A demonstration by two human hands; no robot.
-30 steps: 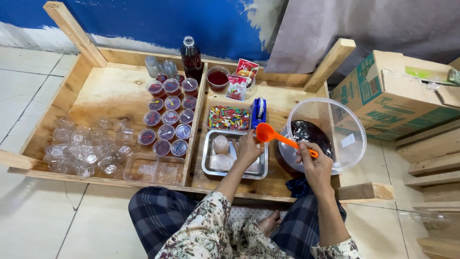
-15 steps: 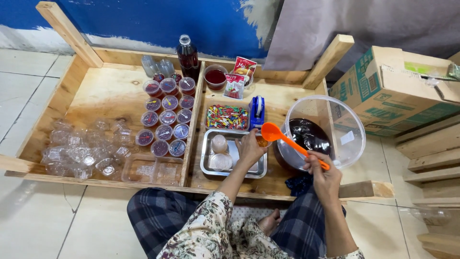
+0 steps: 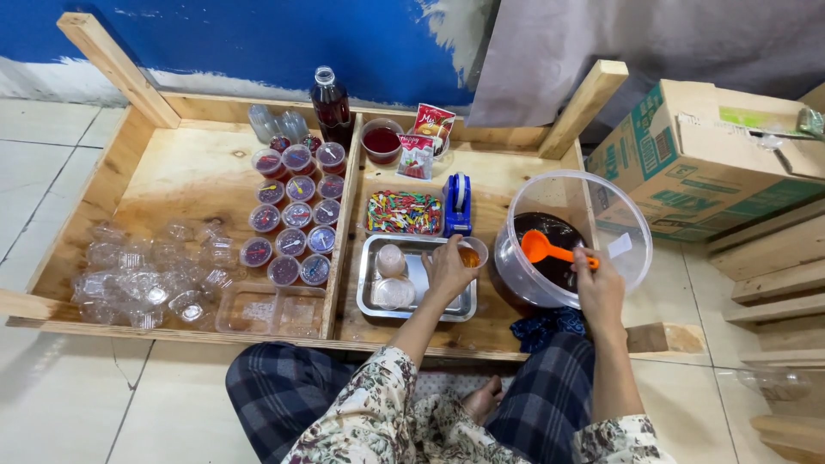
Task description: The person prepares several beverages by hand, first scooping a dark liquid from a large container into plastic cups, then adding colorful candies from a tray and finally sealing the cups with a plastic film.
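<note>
My left hand (image 3: 449, 270) holds a small clear cup (image 3: 471, 253) with a little dark liquid, just above the right end of a metal tray (image 3: 418, 302). My right hand (image 3: 599, 288) grips the handle of an orange scoop (image 3: 550, 250), whose bowl sits inside a large clear round container (image 3: 567, 241) of dark liquid. Two more small cups (image 3: 391, 275) rest in the tray.
A wooden tray table (image 3: 189, 172) holds several filled, lidded cups (image 3: 296, 215), a heap of empty clear cups (image 3: 150, 271), a dark bottle (image 3: 331, 107), a bowl of red liquid (image 3: 382, 139), sachets (image 3: 425, 137), colourful small spoons (image 3: 404, 212) and a blue tape dispenser (image 3: 458, 206). A cardboard box (image 3: 713, 163) stands right.
The orange scoop was over the cup in my left hand; my right hand has swung it right and down into the large container. The left hand stays by the metal tray.
</note>
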